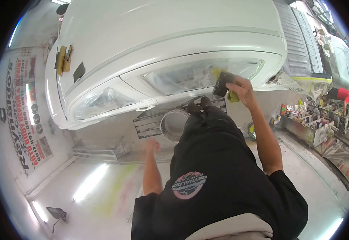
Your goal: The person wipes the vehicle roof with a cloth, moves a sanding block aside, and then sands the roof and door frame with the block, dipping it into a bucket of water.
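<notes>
White paint covers the car (174,26) in front of you, and its side windows are masked with clear plastic film (178,78). Your right hand (242,89) is raised beside the larger window, fingers closed around a dark pad (221,83) with a yellow-green cloth (233,97) bunched against it; you have both in front of the masked glass, though whether they touch it you cannot tell from this view. Your left hand (152,147) hangs low on your other side, near a pale bucket (173,125), and it is too blurred to tell whether its fingers are curled or loose.

Just beside the bucket, below the car, lies a slatted frame (147,125), close to your dark shoes (205,102). Over to your left, yellowish blocks (64,60) and a dark sheet (79,71) rest on the car. Well off to your right, metal trays (302,130) hold bottles and small containers, and a lettered banner (29,114) covers the wall at your far left.
</notes>
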Tool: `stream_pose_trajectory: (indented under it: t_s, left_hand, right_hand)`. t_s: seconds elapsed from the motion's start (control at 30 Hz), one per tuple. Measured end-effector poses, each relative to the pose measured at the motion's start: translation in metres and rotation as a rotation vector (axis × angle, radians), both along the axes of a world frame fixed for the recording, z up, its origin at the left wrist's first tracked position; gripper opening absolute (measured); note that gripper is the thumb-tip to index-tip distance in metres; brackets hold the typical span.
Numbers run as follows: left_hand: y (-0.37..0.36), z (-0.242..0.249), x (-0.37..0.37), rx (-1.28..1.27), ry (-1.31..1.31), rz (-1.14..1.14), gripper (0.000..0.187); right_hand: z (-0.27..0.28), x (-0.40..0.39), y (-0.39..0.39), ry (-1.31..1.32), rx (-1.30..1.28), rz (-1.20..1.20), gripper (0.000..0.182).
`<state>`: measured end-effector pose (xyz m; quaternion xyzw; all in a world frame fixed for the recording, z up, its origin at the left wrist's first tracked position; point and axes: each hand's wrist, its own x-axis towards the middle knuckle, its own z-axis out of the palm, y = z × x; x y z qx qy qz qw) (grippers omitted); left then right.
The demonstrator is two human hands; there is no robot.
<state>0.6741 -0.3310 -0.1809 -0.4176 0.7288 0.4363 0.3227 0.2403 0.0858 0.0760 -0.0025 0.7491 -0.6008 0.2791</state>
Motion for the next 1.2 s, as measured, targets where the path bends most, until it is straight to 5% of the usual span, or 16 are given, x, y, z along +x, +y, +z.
stream_pose_trajectory:
  t_s: [0.03,0.1,0.23,0.33,0.47,0.9,1.2]
  left_hand:
    - [0.034,0.000,0.026,0.119,-0.037,0.360,0.026]
    - [0.085,0.027,0.041,0.195,-0.284,0.513,0.031]
    - [0.135,0.077,0.048,0.176,-0.083,0.272,0.040]
    - [0.141,0.103,0.028,0.145,-0.068,0.437,0.042]
    - [0.143,0.111,0.017,0.108,-0.019,0.697,0.042]
    - [0.170,0.127,-0.011,0.122,0.044,0.780,0.044]
    - [0.153,0.149,0.065,-0.005,-0.062,0.889,0.042]
  right_hand:
    - [-0.002,-0.011,0.000,0.024,-0.010,-0.008,0.028]
    - [-0.010,-0.034,-0.002,0.068,-0.031,-0.019,0.027]
    - [0.007,-0.077,-0.016,0.199,-0.164,-0.167,0.024]
    - [0.008,-0.119,-0.024,0.446,-0.085,-0.128,0.031]
    - [-0.054,-0.138,-0.047,1.007,0.460,-0.057,0.034]
    - [-0.078,-0.130,-0.110,1.306,0.478,0.133,0.036]
    - [-0.080,-0.092,-0.211,1.297,0.332,0.389,0.041]
